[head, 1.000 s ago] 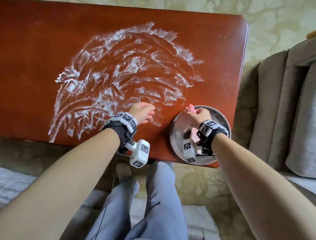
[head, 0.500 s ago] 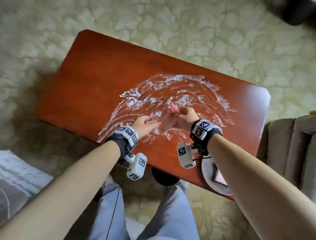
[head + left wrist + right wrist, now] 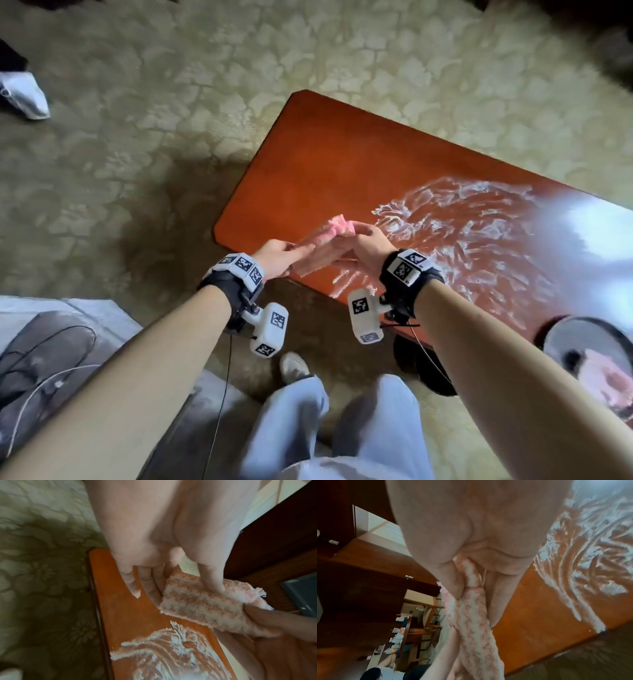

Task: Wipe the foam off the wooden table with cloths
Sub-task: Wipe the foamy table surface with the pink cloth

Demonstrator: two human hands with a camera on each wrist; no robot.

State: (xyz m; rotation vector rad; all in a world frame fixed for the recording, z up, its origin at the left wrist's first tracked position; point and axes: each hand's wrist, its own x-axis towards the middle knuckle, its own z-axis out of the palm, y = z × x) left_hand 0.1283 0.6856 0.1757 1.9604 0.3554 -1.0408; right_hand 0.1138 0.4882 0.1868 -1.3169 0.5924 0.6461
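- Holding the pink cloth (image 3: 329, 245) stretched between both hands, above the near left end of the wooden table (image 3: 346, 171).
- My right hand (image 3: 368, 245) pinches one end: thumb and fingers curled tight, fabric bunched between them in the right wrist view.
- My left hand (image 3: 279, 257) takes the other end: thumb (image 3: 211, 577) presses on top, straight fingers (image 3: 150, 588) lie underneath, so a loose pinch and not a fist.
- Handling guess: cloth looks fluffy, soft, light and floppy; it sags and folds wherever unsupported. Not fragile, and the pile should give good grip. It will likely get wet and heavier once it picks up foam.
- Best hold, I judge: gather it into a pad under a flat palm for wiping, or keep the two ends pinched to spread it first.
- Foam (image 3: 462, 226) is smeared in white streaks over the middle and right of the tabletop, just beside the cloth; none looks wiped off yet.
- Surface is glossy red-brown wood with strong glare at right; probably slick under foam.
- Round metal tray (image 3: 561, 334) sits at the near right end with something pink in it, maybe a second cloth; too blurred to tell.
- Patterned carpet (image 3: 137, 137) all around, someone's shoe (image 3: 24, 96) far left, my own legs (image 3: 329, 428) below.
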